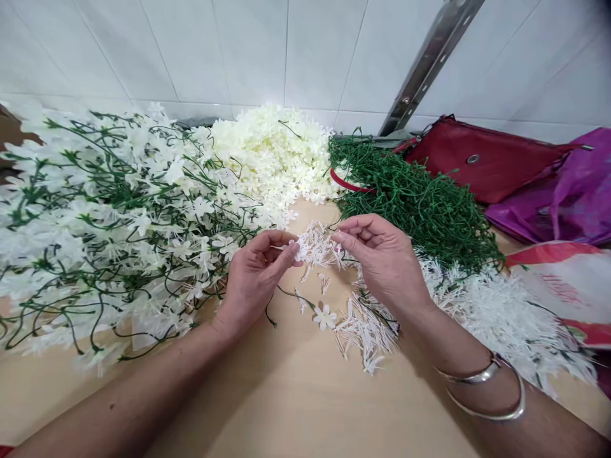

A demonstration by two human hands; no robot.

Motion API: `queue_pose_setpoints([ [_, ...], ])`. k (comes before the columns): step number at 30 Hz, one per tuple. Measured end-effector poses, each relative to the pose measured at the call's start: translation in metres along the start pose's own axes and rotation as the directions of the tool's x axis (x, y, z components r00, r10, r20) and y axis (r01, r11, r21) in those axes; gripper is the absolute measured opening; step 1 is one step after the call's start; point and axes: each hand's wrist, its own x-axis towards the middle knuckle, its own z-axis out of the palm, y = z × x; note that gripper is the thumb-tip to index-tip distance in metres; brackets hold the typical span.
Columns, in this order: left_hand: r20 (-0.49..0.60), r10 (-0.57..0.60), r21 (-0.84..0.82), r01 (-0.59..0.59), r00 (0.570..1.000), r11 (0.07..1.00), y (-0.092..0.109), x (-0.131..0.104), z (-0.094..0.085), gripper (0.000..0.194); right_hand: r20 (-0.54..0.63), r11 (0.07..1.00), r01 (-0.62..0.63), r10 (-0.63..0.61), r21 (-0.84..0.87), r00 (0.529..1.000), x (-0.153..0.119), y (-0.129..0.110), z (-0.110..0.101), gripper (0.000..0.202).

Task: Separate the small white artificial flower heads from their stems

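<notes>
My left hand (255,270) is closed, with thumb and forefinger pinching a white artificial flower head (299,249). Across from it, my right hand (389,264) pinches something tiny and pale at its fingertips, too small to name. Between and behind the hands lies a small heap of white stamen pieces (317,245). Below the right hand more white stamens (365,334) are strewn on the table. One finished-looking white flower on a green stem (324,317) rests between my forearms. The two hands are apart.
Stemmed white flowers (119,210) pile up at left, loose cream blossoms (281,149) at the back. Green stems (420,210) and a white stamen heap (506,315) lie right. Beyond are a red bag (487,152), purple plastic bag (563,191) and printed bag (568,286). A tiled wall (315,57) stands behind.
</notes>
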Motion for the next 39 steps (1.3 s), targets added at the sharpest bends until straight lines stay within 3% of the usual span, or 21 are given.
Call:
queue_pose_setpoints([
  [4, -0.019, -0.036, -0.042, 0.035, 0.999, 0.999, 0.002, 0.000, 0.002, 0.019, 0.049, 0.983, -0.106, 0.100, 0.147, 0.994, -0.002, -0.001, 0.007, 0.016],
  [10, -0.018, -0.077, -0.129, 0.074, 0.997, 0.989, 0.001, 0.000, 0.004, 0.024, 0.068, 0.980, -0.141, 0.132, 0.143, 0.989, -0.011, -0.008, 0.014, 0.020],
  [13, -0.002, -0.109, -0.136, 0.108, 0.994, 0.985, 0.001, -0.001, 0.004, 0.022, 0.017, 0.995, -0.054, 0.053, 0.083, 0.998, -0.017, -0.014, 0.018, 0.014],
  [18, 0.117, -0.172, -0.163, 0.190, 0.978, 0.968, 0.006, -0.006, 0.008, 0.021, -0.019, 0.970, 0.219, -0.223, -0.104, 0.975, -0.026, -0.017, 0.023, 0.016],
  [23, 0.226, -0.231, -0.236, 0.283, 0.946, 0.930, 0.012, -0.010, 0.012, 0.019, 0.086, 0.811, 0.475, -0.477, -0.342, 0.875, -0.027, -0.013, 0.023, 0.019],
  [26, 0.229, -0.260, -0.277, 0.319, 0.938, 0.906, 0.013, -0.011, 0.012, 0.017, 0.210, 0.621, 0.618, -0.603, -0.482, 0.769, -0.027, -0.013, 0.019, 0.019],
  [29, 0.226, -0.260, -0.316, 0.324, 0.939, 0.892, 0.013, -0.011, 0.012, 0.017, 0.345, 0.475, 0.721, -0.655, -0.504, 0.672, -0.029, -0.011, 0.014, 0.023],
  [35, 0.266, -0.317, -0.458, 0.409, 0.910, 0.790, 0.014, -0.013, 0.015, 0.022, 0.439, 0.463, 0.801, -0.672, -0.381, 0.597, -0.029, 0.001, 0.007, 0.050],
  [39, 0.215, -0.392, -0.511, 0.445, 0.895, 0.735, 0.014, -0.010, 0.016, 0.029, 0.398, 0.444, 0.810, -0.712, -0.384, 0.579, -0.026, -0.005, 0.010, 0.048],
])
